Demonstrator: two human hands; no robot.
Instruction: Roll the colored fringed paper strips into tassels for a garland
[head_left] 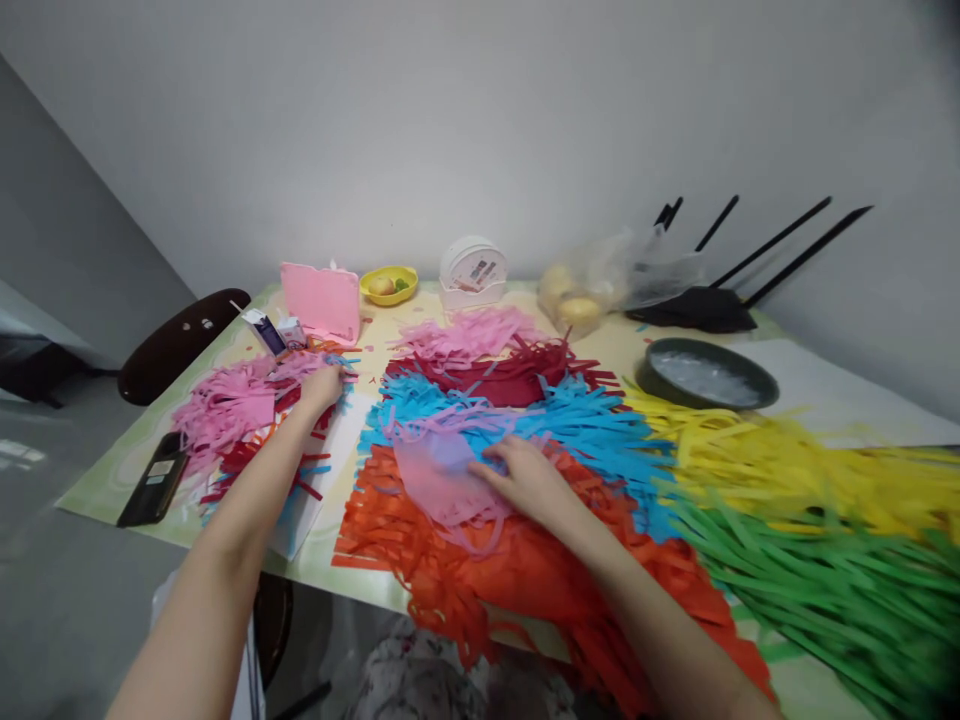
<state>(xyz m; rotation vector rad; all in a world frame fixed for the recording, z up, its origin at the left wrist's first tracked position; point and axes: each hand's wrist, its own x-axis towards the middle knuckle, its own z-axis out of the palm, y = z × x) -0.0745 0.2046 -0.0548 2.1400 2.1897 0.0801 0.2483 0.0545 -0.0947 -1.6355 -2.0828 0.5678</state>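
Observation:
My left hand [324, 388] is at the right side of a mixed heap of pink, red and blue paper strips [232, 405]; its fingers are bent closed, and what they grip is hidden. My right hand [519, 478] has thumb and fingers apart, at the right edge of a pink fringed sheet [442, 470]. That sheet is partly blurred and lies over blue fringed paper [600, 425] and orange fringed paper [525, 560]. Behind these are dark red fringed paper [487, 380] and a pink fringed bunch [472, 338].
Yellow strips [810, 465] and green strips [825, 570] cover the table's right side. A dark bowl [705, 375] holds clear plastic. Along the back stand a pink tablet case [321, 300], a yellow dish [388, 287] and a bag [585, 290]. A phone [154, 480] lies near the left edge.

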